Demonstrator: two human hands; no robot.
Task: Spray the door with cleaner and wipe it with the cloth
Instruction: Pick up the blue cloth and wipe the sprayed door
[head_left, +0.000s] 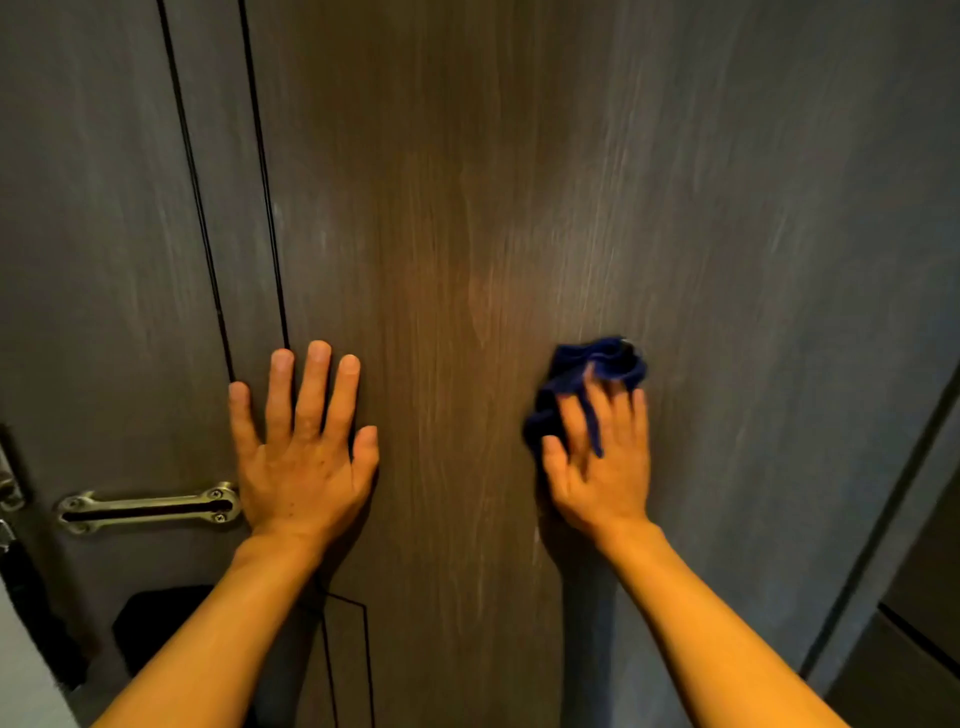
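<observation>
The door (467, 234) is filling nearly the whole view, a dark wood-grain panel standing upright right in front of the person. Pale streaks and a faint sheen are running down its middle and right side, which I am reading as cleaner already on the surface, though the blur is making that hard to confirm. The cloth (597, 364), dark blue and bunched, is lying against the door right of centre, at about the height of the latch. The right hand (602, 462) is pressing it to the panel with fingers spread over its lower part, holding it flat rather than pinching it. The left hand (306, 457) is resting bare and wide open on the door, fingers splayed, touching nothing else; it is lying across two thin dark grooves (228, 208) that are running up the panel. Just left of it a brass latch plate (148, 508) is sitting screwed to the door. No spray bottle is showing anywhere. Judging from this, spraying is looking done and wiping is under way; the upper panel, the left strip and the area around the latch are probably remaining to be wiped
</observation>
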